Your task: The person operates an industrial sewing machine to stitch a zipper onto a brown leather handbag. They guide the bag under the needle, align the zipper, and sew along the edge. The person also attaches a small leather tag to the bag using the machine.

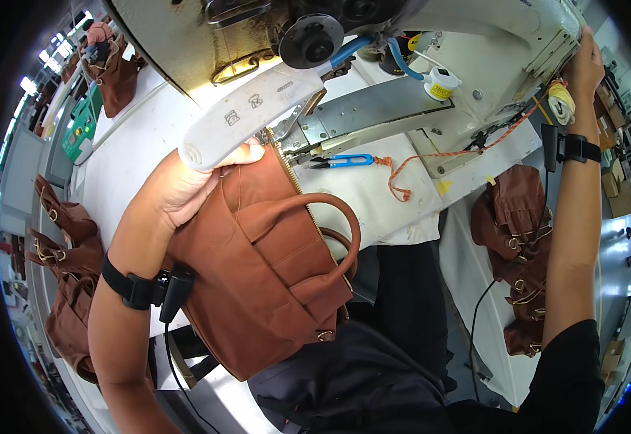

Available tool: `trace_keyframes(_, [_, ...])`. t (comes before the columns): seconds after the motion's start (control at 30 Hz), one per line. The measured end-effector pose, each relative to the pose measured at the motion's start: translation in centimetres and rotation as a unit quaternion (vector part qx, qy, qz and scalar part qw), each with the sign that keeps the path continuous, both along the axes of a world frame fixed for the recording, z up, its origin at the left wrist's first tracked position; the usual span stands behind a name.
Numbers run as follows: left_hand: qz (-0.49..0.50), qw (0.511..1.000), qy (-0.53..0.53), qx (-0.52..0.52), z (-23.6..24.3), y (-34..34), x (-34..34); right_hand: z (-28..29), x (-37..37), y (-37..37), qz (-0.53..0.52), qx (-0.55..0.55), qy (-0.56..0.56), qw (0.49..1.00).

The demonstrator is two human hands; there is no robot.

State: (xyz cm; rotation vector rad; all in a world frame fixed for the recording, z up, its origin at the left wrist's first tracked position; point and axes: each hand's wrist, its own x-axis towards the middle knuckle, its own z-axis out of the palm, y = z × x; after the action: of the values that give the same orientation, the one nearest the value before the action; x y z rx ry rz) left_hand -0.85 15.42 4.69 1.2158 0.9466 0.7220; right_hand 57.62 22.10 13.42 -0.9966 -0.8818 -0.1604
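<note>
A brown leather handbag (257, 260) with two looped handles hangs tilted below the sewing machine's arm, its zipper (286, 165) running up to the needle area. My left hand (192, 184) is closed on the bag's upper edge, thumb close to the presser foot and partly under a white guard (250, 116). A loose thread trails down the leather. Stretched far to the right, my right hand (587, 69) curls round the right end of the sewing machine (496, 79); what its fingers grip is hidden.
Blue thread snips (344, 161) on an orange cord lie on the white table beside the machine's narrow arm (373, 112). More brown bags stand at left (69, 289) and right (518, 246). A green box (82, 130) sits at far left. Black cables hang from both wrist straps.
</note>
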Motion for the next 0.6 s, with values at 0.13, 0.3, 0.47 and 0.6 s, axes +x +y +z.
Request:
trace_keyframes(0.13, [0.004, 1.000, -0.004, 0.003, 0.2, -0.2, 0.1, -0.1, 0.2, 0.0, 0.002, 0.001, 0.022, 1.000])
trace_keyframes(0.3, [0.007, 1.000, -0.011, 0.001, 0.2, -0.4, 0.1, -0.3, 0.3, -0.3, -0.034, -0.030, -0.001, 0.999])
trace_keyframes(0.47, [0.030, 1.000, -0.002, 0.008, 0.8, -1.0, 0.7, -0.3, -0.3, -0.5, -0.038, -0.037, 0.004, 0.999])
trace_keyframes(0.6, [0.012, 1.000, 0.009, 0.026, 1.0, -1.1, 0.7, -1.3, -0.7, -0.3, 0.002, 0.009, 0.011, 1.000])
